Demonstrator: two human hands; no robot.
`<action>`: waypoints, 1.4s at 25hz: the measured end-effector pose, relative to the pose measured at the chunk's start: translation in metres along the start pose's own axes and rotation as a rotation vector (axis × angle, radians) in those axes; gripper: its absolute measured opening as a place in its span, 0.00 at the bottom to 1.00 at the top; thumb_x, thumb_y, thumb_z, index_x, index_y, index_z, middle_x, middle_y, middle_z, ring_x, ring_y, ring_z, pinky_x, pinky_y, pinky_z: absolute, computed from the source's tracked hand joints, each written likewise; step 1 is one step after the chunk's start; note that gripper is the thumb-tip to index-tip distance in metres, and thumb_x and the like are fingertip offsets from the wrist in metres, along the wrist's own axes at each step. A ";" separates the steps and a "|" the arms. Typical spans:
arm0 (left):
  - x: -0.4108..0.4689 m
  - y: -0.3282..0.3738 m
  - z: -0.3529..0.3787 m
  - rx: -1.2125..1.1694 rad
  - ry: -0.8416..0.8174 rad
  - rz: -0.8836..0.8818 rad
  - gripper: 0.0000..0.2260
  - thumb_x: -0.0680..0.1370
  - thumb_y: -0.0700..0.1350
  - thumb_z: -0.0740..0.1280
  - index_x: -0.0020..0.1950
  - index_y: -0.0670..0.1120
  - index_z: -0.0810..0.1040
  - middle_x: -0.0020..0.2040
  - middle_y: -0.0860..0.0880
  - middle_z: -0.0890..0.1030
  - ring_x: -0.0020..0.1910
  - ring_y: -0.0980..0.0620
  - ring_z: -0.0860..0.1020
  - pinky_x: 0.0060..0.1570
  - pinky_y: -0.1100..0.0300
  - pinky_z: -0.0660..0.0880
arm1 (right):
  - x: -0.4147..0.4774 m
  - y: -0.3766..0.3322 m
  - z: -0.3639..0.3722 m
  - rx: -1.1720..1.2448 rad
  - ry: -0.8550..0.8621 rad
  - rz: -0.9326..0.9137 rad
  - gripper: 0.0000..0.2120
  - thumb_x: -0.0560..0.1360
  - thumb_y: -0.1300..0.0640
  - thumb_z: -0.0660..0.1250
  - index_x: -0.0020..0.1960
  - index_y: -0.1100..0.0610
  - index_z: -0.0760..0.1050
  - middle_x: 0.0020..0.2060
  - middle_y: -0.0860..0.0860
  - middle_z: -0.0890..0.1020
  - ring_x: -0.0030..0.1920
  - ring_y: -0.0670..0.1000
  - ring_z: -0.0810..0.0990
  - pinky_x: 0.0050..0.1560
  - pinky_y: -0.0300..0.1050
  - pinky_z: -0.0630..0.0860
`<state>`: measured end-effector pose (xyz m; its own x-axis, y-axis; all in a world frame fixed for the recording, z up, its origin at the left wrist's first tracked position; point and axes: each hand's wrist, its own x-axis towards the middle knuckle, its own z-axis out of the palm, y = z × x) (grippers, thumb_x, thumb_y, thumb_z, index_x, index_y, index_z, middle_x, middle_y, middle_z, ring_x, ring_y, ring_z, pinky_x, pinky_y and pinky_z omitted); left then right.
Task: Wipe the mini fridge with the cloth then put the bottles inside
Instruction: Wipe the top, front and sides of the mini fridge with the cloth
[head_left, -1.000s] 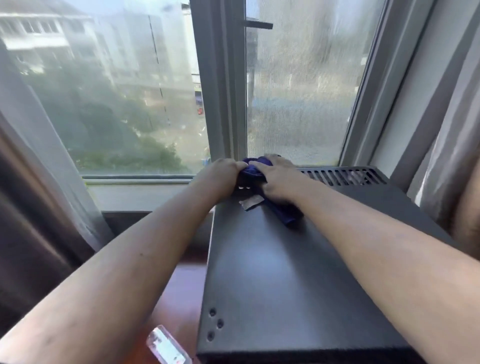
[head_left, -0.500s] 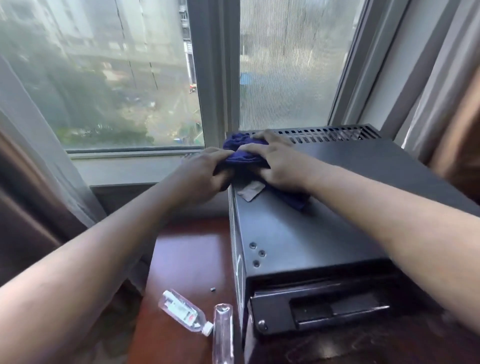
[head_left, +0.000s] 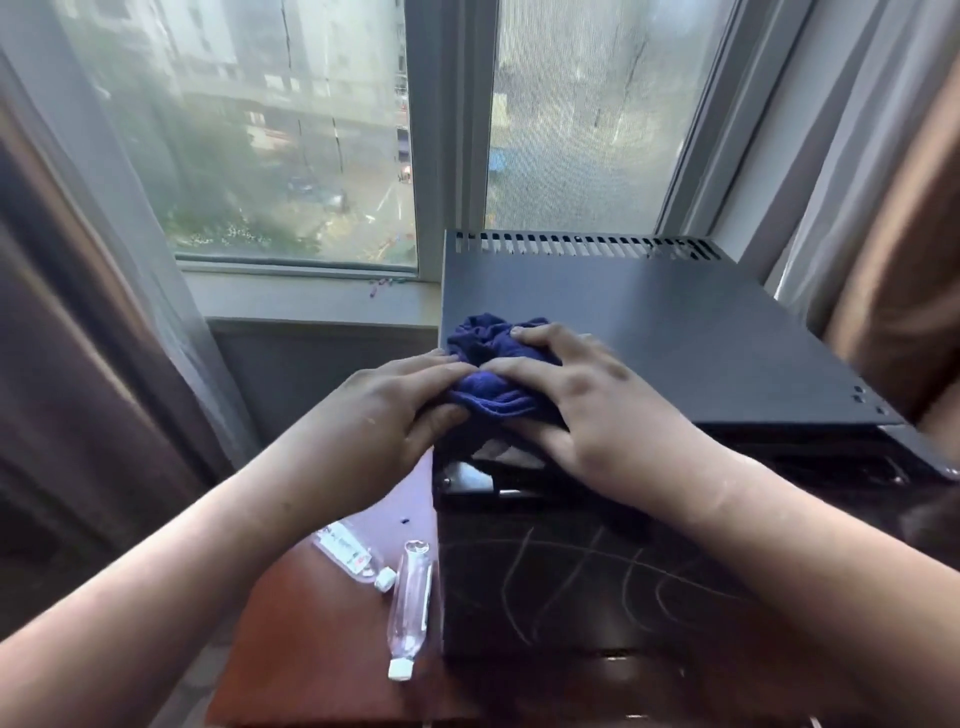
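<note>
A black mini fridge (head_left: 675, 332) stands on a reddish wooden table by the window, its door shut. A bunched dark blue cloth (head_left: 493, 358) lies on the fridge's top at the front left corner. My left hand (head_left: 384, 415) grips the cloth's left side, thumb under its fold. My right hand (head_left: 576, 395) presses on the cloth from the right, fingers curled over it. Two clear plastic bottles lie on the table left of the fridge: one with a label (head_left: 353, 556), one plain (head_left: 410, 608) with a white cap toward me.
The wooden table (head_left: 311, 649) has a narrow strip free left of the fridge. Curtains (head_left: 78, 338) hang on both sides. The window sill (head_left: 311, 296) runs behind the fridge. Vent slots (head_left: 582, 244) line the fridge's back edge.
Both hands have drawn the cloth from the fridge top's back left toward its front left corner. My view has tilted down, showing the fridge door and both bottles.
</note>
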<state>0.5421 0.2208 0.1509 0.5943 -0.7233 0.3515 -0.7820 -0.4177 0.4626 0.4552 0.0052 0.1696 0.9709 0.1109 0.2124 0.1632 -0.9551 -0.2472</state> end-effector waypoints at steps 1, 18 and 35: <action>-0.002 0.010 0.000 0.048 -0.013 0.008 0.20 0.80 0.52 0.64 0.71 0.49 0.79 0.70 0.57 0.79 0.69 0.56 0.76 0.70 0.64 0.68 | -0.006 0.002 -0.002 0.019 0.003 0.002 0.24 0.79 0.44 0.68 0.74 0.41 0.71 0.74 0.48 0.69 0.71 0.54 0.69 0.74 0.41 0.59; 0.096 0.190 0.139 0.360 -0.090 0.312 0.13 0.82 0.46 0.66 0.64 0.41 0.76 0.59 0.42 0.80 0.60 0.42 0.77 0.64 0.52 0.72 | -0.156 0.129 -0.079 0.039 0.125 0.461 0.29 0.73 0.63 0.67 0.71 0.40 0.76 0.78 0.50 0.69 0.77 0.51 0.69 0.77 0.37 0.57; -0.041 0.080 0.041 0.393 0.079 0.023 0.19 0.76 0.36 0.72 0.67 0.44 0.80 0.65 0.47 0.82 0.65 0.47 0.78 0.70 0.63 0.67 | -0.095 -0.015 0.021 0.065 0.250 0.144 0.26 0.76 0.55 0.66 0.73 0.45 0.71 0.78 0.49 0.67 0.78 0.55 0.64 0.78 0.52 0.64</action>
<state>0.4478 0.1950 0.1399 0.5766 -0.6967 0.4267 -0.7984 -0.5914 0.1131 0.3644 0.0149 0.1334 0.9127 -0.1029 0.3955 0.0460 -0.9358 -0.3496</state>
